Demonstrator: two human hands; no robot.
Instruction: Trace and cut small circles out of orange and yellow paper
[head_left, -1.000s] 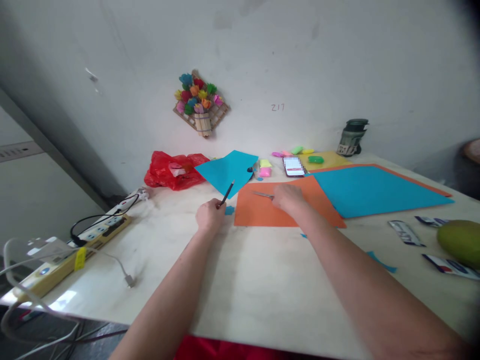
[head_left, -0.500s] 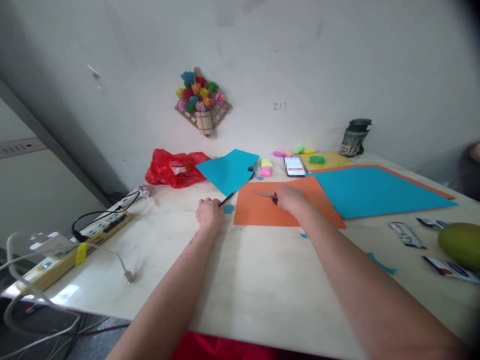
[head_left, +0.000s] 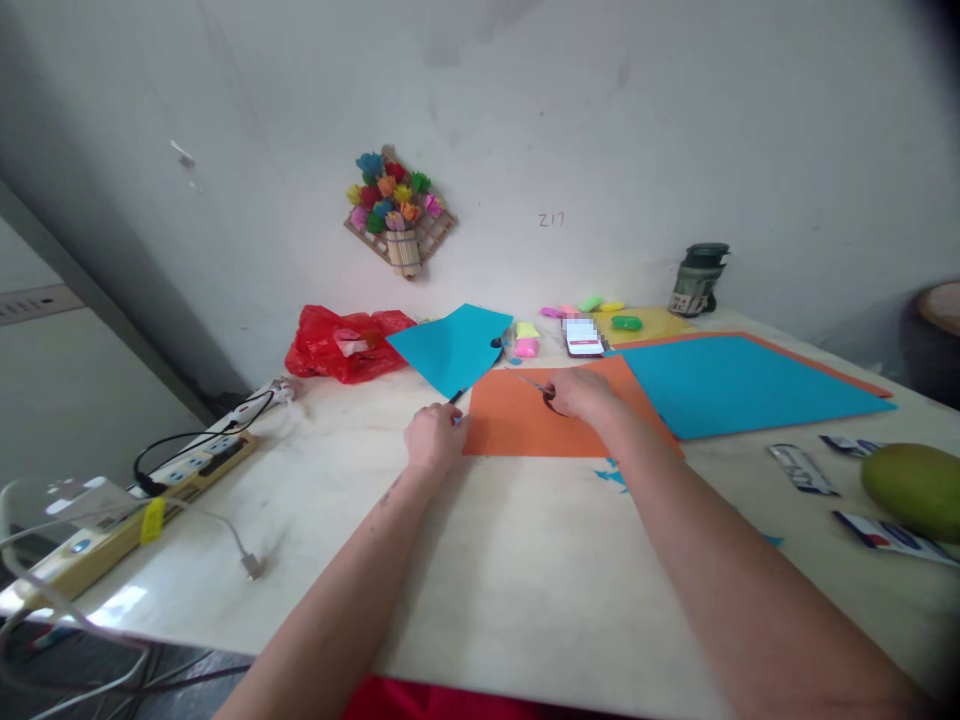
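My right hand (head_left: 581, 393) is closed on the handles of a pair of scissors (head_left: 536, 386), whose blades point left over the orange sheet (head_left: 502, 425). At that sheet's left edge is my left hand (head_left: 437, 437), fingers curled; the black pen (head_left: 456, 396) shows just beyond them, and whether the fingers grip it is unclear. A bit of blue shows by the fingertips. Behind lies a blue sheet (head_left: 454, 345) with a corner toward me. Small blue scraps (head_left: 613, 476) rest in front of the orange sheet, beside my right forearm.
A red plastic bag (head_left: 341, 345) and a power strip (head_left: 191, 470) are on the left. A phone (head_left: 583, 337) and clay packs stand behind. Right are a large blue sheet (head_left: 750, 385), sachets (head_left: 802, 469), a green fruit (head_left: 911, 490) and a green bottle (head_left: 699, 280).
My left hand has moved right to the orange sheet's edge, over the place of the small blue piece. The scissors have tilted slightly in my right hand. The view has shifted a little.
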